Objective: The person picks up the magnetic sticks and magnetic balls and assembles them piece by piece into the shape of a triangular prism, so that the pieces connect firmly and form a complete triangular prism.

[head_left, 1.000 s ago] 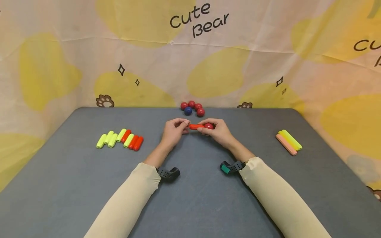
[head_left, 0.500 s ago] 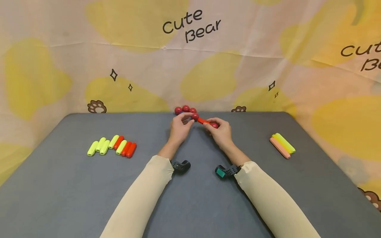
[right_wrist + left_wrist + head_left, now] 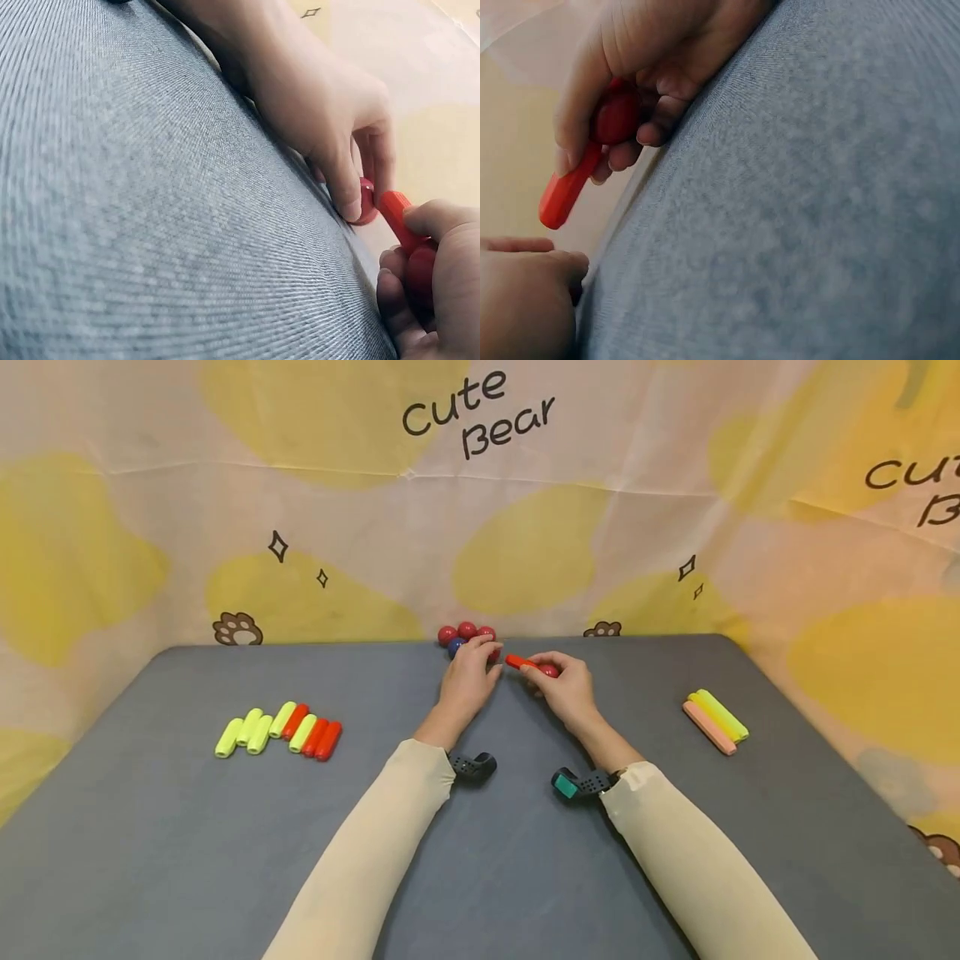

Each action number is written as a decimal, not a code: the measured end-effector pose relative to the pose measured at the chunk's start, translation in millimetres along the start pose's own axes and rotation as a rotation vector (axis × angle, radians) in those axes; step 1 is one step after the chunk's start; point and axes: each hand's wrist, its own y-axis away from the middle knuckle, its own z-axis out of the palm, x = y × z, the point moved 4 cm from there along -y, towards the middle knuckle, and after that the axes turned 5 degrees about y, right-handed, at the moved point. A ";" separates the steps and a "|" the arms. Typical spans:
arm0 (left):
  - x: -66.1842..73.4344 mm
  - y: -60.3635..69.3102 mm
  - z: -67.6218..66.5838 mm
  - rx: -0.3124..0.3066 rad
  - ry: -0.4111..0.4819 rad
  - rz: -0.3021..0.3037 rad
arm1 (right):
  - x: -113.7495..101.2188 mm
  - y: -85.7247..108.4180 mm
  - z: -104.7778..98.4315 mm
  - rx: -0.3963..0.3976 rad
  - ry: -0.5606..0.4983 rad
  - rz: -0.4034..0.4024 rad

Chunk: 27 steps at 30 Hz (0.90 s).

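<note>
Right hand (image 3: pixel 567 687) grips red plastic-looking stick (image 3: pixel 397 215); left hand (image 3: pixel 467 682), fingers curled, pinches glossy red ball (image 3: pixel 368 202); centred hold likely best against slipping.

So it's a dark grey tbl (image 3: pixel 487 860), rounded far corners, w/ a fine ribbed texture up close in the R wrist cam. On the L side there's a slanted row of 5 yellow-green tubes (image 3: pixel 259 734) mixed w/ 3 red tubes (image 3: pixel 328 741), all packed close tbh. R side's got a pink stick (image 3: pixel 708 727) + two yellowish sticks (image 3: pixel 723 714) lined up together. Far edge, approx. centre: 3 red balls (image 3: pixel 467 630) w/ a blue ball (image 3: pixel 456 647) in front.
</note>
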 end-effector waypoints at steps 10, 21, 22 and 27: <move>-6.7 20.8 -10.0 0.070 0.399 -0.154 | -0.4 0.1 1.7 -0.057 0.048 -0.005; -1.8 57.4 -24.8 0.087 0.654 -0.244 | -4.6 6.6 3.4 -0.210 0.025 -0.112; -1.0 60.9 -26.7 0.087 0.667 -0.247 | -5.0 7.0 3.8 -0.232 0.017 -0.122; -3.6 70.1 -33.3 0.116 0.765 -0.281 | -6.9 9.1 5.0 -0.290 0.015 -0.147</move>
